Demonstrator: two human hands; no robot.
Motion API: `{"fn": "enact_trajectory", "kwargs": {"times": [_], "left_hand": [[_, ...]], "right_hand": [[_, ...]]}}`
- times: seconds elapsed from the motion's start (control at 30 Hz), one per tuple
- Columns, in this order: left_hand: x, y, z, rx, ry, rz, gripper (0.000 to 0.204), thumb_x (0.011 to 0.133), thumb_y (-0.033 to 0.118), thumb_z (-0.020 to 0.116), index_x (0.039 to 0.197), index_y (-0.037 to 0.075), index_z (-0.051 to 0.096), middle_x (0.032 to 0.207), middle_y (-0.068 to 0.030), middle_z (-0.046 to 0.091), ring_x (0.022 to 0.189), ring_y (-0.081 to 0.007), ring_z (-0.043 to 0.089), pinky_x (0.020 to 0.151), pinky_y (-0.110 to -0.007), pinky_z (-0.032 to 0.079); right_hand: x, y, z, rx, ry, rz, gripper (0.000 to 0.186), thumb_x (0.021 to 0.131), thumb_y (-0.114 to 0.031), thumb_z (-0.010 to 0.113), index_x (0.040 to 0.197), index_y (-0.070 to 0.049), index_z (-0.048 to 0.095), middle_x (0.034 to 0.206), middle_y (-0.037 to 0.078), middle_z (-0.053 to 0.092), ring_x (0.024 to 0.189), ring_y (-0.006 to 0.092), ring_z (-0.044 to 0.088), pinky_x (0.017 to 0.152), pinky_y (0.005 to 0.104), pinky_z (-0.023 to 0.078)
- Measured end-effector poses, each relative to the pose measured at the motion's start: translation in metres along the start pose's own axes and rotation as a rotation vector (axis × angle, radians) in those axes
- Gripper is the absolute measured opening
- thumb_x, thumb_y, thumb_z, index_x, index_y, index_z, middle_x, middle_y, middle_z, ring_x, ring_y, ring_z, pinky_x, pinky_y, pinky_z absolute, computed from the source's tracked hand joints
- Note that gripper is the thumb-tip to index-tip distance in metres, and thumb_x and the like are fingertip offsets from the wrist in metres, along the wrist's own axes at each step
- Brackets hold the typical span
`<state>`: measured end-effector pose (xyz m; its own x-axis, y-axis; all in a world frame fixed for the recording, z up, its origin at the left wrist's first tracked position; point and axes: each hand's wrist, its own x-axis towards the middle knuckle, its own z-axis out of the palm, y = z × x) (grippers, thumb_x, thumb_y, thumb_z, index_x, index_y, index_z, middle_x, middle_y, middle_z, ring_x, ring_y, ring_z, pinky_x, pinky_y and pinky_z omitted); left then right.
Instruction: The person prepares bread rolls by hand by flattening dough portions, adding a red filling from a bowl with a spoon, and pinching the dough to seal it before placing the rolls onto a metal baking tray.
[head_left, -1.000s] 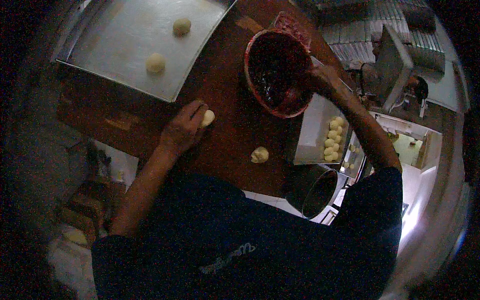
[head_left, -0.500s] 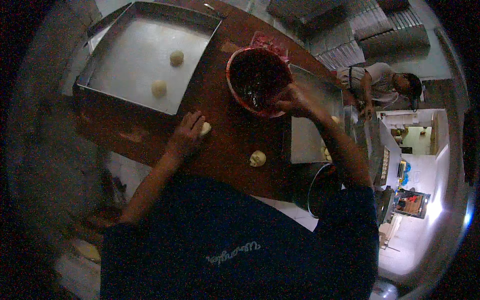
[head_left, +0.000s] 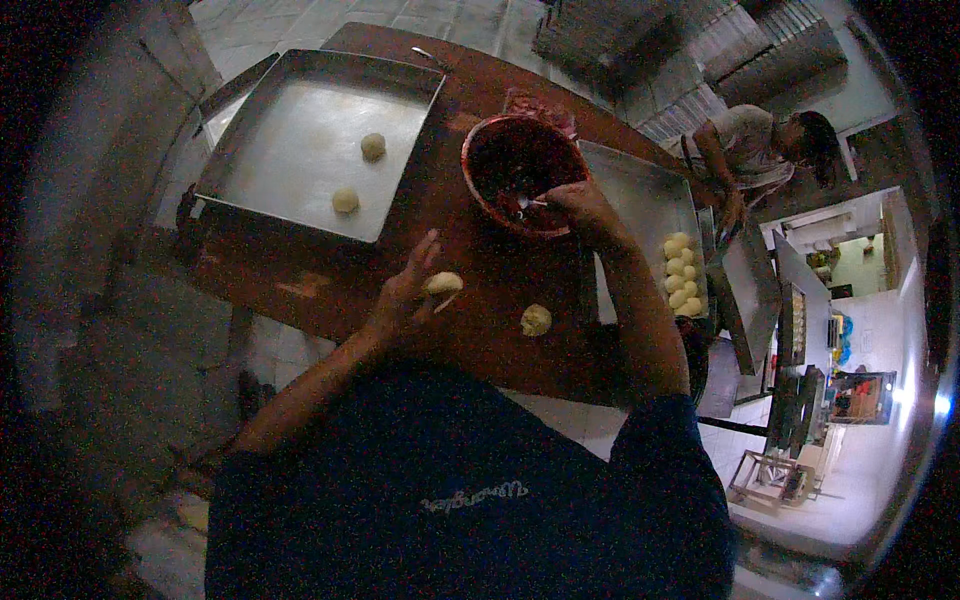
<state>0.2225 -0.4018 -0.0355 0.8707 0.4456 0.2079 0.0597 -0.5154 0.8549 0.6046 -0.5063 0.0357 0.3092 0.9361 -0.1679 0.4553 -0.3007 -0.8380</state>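
My left hand is raised over the brown table, fingers spread, with a pale piece of dough lying in it. My right hand grips a spoon over the near right rim of a round bowl. Dark reddish-brown filling lies inside this bowl, and the spoon's tip dips toward it. Between my hands, on the near part of the table, sits a lump of dough with an uneven top.
A large metal tray at the left holds two dough balls. Another tray at the right has several dough pieces along its side. Behind the bowl lies a reddish plastic bag. A co-worker stands at the far right.
My left hand's fingers have spread, leaving the dough more visible in it. The spoon in my right hand has come into view over the bowl. The whole view has shifted slightly.
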Motion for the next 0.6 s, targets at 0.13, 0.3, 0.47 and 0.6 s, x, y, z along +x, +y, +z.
{"fn": "enact_trajectory", "kwargs": {"times": [0.13, 0.3, 0.47, 0.6], "left_hand": [[0.013, -0.079, 0.023, 0.520, -0.072, 0.114, 0.052, 0.093, 0.015, 0.066, 0.142, 0.003, 0.055, 0.133, -0.0194, 0.066, 0.119, -0.0392, 0.066, 0.099, -0.046, 0.057], [-0.052, -0.094, 0.043, 0.634, 0.005, 0.243, 0.048, 0.100, 0.031, 0.059, 0.136, -0.001, 0.056, 0.134, -0.0235, 0.064, 0.121, -0.0377, 0.065, 0.087, -0.043, 0.061], [-0.021, -0.034, 0.011, -0.414, -0.001, -0.628, 0.057, 0.103, 0.049, 0.052, 0.133, 0.002, 0.057, 0.130, -0.0205, 0.066, 0.117, -0.0328, 0.067, 0.088, -0.042, 0.059], [0.005, 0.069, -0.024, -1.046, 0.241, -0.463, 0.075, 0.099, 0.066, 0.051, 0.137, 0.001, 0.054, 0.131, -0.0198, 0.064, 0.116, -0.0316, 0.065, 0.101, -0.045, 0.053]], "right_hand": [[-0.008, -0.014, 0.035, 0.157, 0.048, 0.013, 0.031, 0.099, -0.018, 0.062, 0.121, 0.002, 0.073, 0.090, 0.001, 0.069, 0.075, 0.0094, 0.061, 0.067, 0.0261, 0.050], [-0.070, -0.022, 0.105, 0.751, 0.120, 0.238, 0.037, 0.101, -0.022, 0.062, 0.127, 0.003, 0.069, 0.084, -0.003, 0.062, 0.071, 0.0071, 0.055, 0.066, 0.0218, 0.046], [-0.108, -0.051, 0.172, 0.802, 0.149, 0.232, 0.041, 0.100, -0.023, 0.065, 0.131, 0.003, 0.067, 0.086, -0.004, 0.064, 0.073, 0.0072, 0.058, 0.068, 0.0222, 0.048], [-0.122, -0.104, 0.191, 0.189, 0.507, -0.197, 0.045, 0.093, -0.014, 0.071, 0.137, -0.008, 0.067, 0.085, 0.001, 0.067, 0.072, 0.0128, 0.064, 0.063, 0.0273, 0.053]]}}
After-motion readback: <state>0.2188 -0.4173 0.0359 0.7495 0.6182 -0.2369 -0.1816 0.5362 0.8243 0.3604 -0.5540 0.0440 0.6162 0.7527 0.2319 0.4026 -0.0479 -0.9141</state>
